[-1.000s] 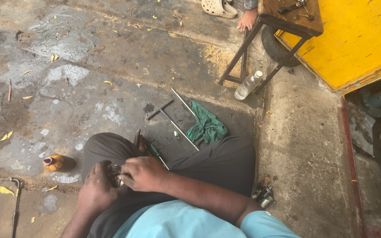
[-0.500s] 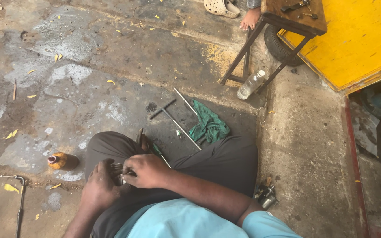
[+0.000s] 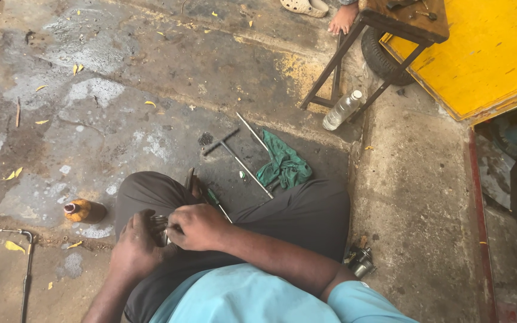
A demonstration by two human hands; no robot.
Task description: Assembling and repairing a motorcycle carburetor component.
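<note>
Metal, small and greasy, the part (image 3: 158, 226) sits low in the frame over my lap, my left hand (image 3: 134, 248) cupped round it from below to steady it while my right hand (image 3: 197, 226) closes over its top, fingers curled tight, so I can work it close to my body; what exactly the right fingertips pinch I cannot tell. Just above, at centre frame, the T-handled wrench (image 3: 230, 151) and green rag (image 3: 283, 165) lie within reach on the stained concrete floor (image 3: 121, 90), the brown bottle (image 3: 84, 210) at lower left. Against a second ago my hands have barely shifted, the right one edging slightly leftward over the part.
</note>
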